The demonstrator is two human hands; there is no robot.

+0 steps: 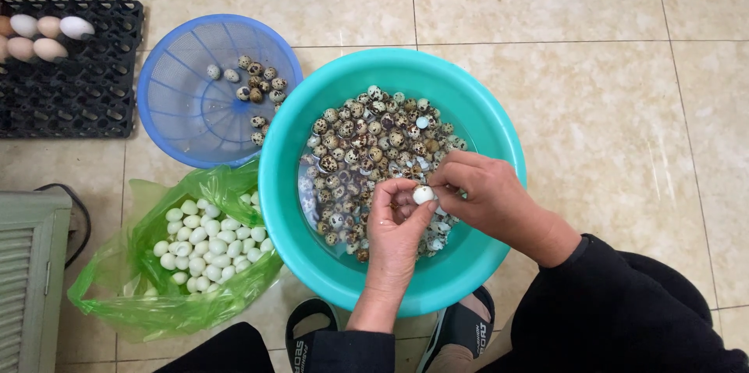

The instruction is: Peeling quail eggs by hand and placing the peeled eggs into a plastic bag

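Observation:
A small white peeled quail egg (423, 195) is pinched between the fingertips of my left hand (396, 229) and my right hand (484, 193). Both hands hover over a teal basin (285, 209) holding water and many speckled quail eggs (367, 139). Bits of shell float near my fingers. My right hand's thumb and forefinger pick at the egg's surface.
A green plastic bag (117, 279) of peeled white eggs (207, 244) lies left of the basin. Behind it sits a blue strainer basket (179, 100) with several speckled eggs. A black egg tray (78, 84) with larger eggs is at far left. My sandalled feet are below the basin.

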